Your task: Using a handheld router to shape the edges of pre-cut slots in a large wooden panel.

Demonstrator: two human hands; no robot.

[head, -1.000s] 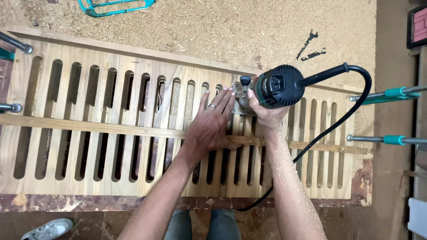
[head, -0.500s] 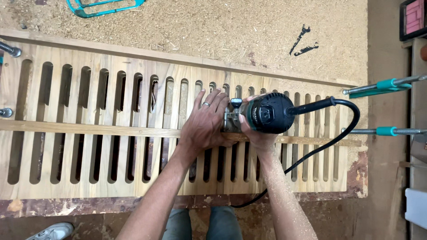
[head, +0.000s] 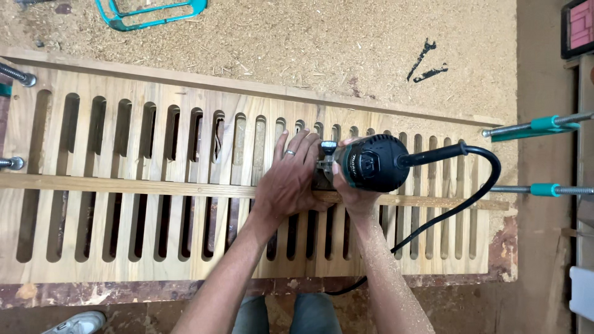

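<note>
The router stands upright on the slotted wooden panel, a little right of the panel's middle, and its base sits against the thin wooden strip that runs from left to right across all the slots. The slots have their long axis from near to far, so they cross the strip at a right angle, and the router is placed over the slots where the strip passes. The right hand is the nearer one to the tool: its fingers are closed around the body of the router from the near side, just under the black top. The left hand lies directly to the left of the router, with the fingers stretched out flat and a little spread on the panel, the fingertips touching the base of the tool; there is a ring on one finger. The router is short and round, black on top with a dark green band, and a thick black cable leaves it to the right and curves back toward the near edge. At the right side two clamps with green parts hold the panel, and sawdust covers the far surface
</note>
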